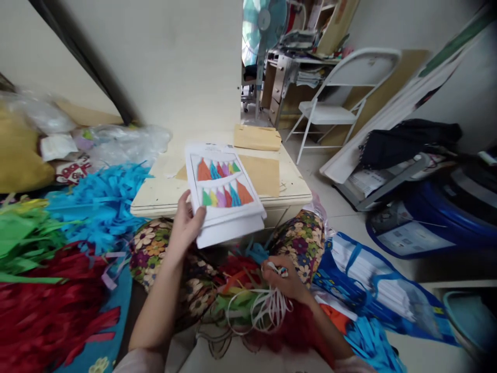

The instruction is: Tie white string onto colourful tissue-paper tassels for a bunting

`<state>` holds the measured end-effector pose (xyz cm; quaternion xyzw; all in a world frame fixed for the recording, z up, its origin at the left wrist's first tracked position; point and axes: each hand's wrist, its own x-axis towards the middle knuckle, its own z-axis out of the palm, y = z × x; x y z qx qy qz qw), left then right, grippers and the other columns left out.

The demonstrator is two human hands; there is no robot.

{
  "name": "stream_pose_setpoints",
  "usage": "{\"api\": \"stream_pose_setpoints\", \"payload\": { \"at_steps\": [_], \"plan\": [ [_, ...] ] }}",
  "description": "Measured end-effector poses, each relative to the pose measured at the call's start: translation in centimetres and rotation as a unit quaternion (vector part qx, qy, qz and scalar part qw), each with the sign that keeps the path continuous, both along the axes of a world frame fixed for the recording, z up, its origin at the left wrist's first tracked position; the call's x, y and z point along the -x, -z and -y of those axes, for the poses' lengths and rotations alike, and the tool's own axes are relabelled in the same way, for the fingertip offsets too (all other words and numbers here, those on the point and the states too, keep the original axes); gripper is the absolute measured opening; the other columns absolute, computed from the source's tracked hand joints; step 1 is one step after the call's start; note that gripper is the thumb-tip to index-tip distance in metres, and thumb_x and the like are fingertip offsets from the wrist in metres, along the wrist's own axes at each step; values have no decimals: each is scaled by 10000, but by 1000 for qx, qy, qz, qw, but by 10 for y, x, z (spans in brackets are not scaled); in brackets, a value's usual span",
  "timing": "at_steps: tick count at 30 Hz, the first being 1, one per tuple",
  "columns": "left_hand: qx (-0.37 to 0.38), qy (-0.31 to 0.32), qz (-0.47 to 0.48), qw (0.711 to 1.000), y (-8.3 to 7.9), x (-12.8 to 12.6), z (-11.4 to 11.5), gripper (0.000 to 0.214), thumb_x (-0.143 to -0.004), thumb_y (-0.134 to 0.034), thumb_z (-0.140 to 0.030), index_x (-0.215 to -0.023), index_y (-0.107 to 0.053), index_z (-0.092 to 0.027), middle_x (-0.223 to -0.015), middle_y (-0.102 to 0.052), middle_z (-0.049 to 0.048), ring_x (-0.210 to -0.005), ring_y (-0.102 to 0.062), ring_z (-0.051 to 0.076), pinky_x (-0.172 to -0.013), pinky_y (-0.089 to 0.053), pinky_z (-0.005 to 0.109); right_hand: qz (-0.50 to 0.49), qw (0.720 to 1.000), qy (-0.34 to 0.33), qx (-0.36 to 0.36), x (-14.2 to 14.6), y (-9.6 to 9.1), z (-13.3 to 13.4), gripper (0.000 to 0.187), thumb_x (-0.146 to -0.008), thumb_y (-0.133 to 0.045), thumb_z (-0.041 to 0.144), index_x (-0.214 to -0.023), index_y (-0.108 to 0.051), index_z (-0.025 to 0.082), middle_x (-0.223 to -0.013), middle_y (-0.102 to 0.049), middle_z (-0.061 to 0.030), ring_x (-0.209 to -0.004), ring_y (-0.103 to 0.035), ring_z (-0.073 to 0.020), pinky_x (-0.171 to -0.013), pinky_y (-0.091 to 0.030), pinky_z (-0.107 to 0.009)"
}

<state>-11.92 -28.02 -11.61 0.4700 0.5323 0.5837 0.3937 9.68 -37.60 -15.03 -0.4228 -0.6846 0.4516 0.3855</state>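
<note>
Hands: L (185, 224) w/ card stack (224, 194), R (282, 280) w/ ribbon (264, 305).

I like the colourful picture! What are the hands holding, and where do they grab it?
The left hand holds a stack of printed cards by its lower left corner. The right hand pinches a bundle of white ribbon at its top.

- the left hand (186, 224) is bare, with no ring, watch or band to be seen on it.
- the right hand (281, 280) is bare too, its wrist uncovered.
- both forearms are uncovered up to near the elbow.
- pale pinkish sleeves (134, 360) show at the bottom edge, pushed up or cut short; only slivers are visible.
- the legs wear loose floral trousers (301, 241), dark cloth printed with cream, pink, purple and orange blossoms and green leaves.
- the same print covers both knees.
</note>
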Motion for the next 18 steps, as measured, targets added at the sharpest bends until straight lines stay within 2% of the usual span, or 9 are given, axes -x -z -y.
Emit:
{"api": "stream_pose_setpoints", "payload": {
  "at_steps": [2, 4, 7, 8, 11, 12, 14, 16, 18],
  "plan": [
    [-7, -12, -99, 995, 0, -6, -15, 641, -629, -545, -305, -1195, -310, -118, -909, -538, 112, -734, -536, 174, -669, -426, 298, -2, 1000, 30, 0, 1, -5, -6, 382, -736, -381, 427, -468, -347, 158, -420, -337, 38, -409, -311, -58, -412, -263, -189],
    [-33, -66, -238, 968, -7, -13, -19, 620, -637, -540, -345, -1176, -364, -94, -967, -493, 158, -809, -510, 232, -727, -394, 377, 0, 999, 51, -10, 2, -9, -11, 373, -715, -414, 431, -471, -336, 160, -421, -341, 40, -409, -313, -56, -408, -269, -185],
    [-139, -138, -433, 880, -27, -25, 1, 478, -675, -513, -354, -1081, -486, -104, -1042, -419, 188, -906, -439, 281, -763, -343, 430, 2, 999, 25, -26, 1, -14, -17, 399, -701, -420, 489, -485, -329, 166, -427, -342, 40, -412, -312, -59, -407, -277, -185],
    [-193, -100, -473, 854, -33, -30, 12, 406, -701, -491, -334, -1047, -515, -122, -1034, -424, 172, -897, -436, 260, -755, -349, 406, 0, 999, 9, -30, 1, -15, -17, 424, -702, -397, 530, -490, -334, 169, -429, -341, 37, -413, -313, -63, -406, -283, -188],
    [-351, 237, -491, 761, -37, -44, 45, 270, -750, -449, -230, -1003, -536, -192, -993, -485, 88, -849, -453, 160, -716, -375, 277, -3, 997, 20, -73, 1, -18, -15, 525, -659, -324, 676, -537, -405, 172, -484, -393, 10, -463, -363, -91, -442, -326, -213],
    [-374, 296, -480, 736, -35, -49, 52, 247, -755, -445, -211, -984, -540, -204, -982, -504, 66, -835, -454, 145, -704, -372, 260, -3, 995, 32, -91, 1, -19, -14, 558, -644, -299, 705, -570, -440, 170, -516, -420, -4, -492, -386, -103, -462, -340, -222],
    [-392, 331, -467, 720, -29, -57, 60, 197, -759, -452, -203, -928, -552, -210, -944, -540, 28, -806, -452, 134, -686, -360, 254, -3, 993, 36, -108, 3, -21, -13, 602, -647, -260, 719, -642, -498, 167, -568, -456, -24, -536, -415, -121, -487, -353, -231],
    [-398, 307, -470, 726, -25, -61, 60, 141, -755, -470, -214, -862, -559, -195, -872, -565, 7, -767, -445, 138, -662, -348, 264, -14, 995, 11, -103, 5, -22, -13, 607, -664, -254, 704, -682, -532, 164, -572, -468, -26, -542, -421, -124, -485, -353, -228],
    [-402, 300, -494, 710, -23, -61, 58, 98, -742, -490, -220, -796, -555, -170, -791, -567, 6, -738, -438, 146, -643, -341, 274, -22, 995, -6, -97, 7, -22, -14, 598, -653, -298, 697, -699, -552, 158, -576, -477, -23, -548, -424, -127, -485, -356, -224]
  ]
}}
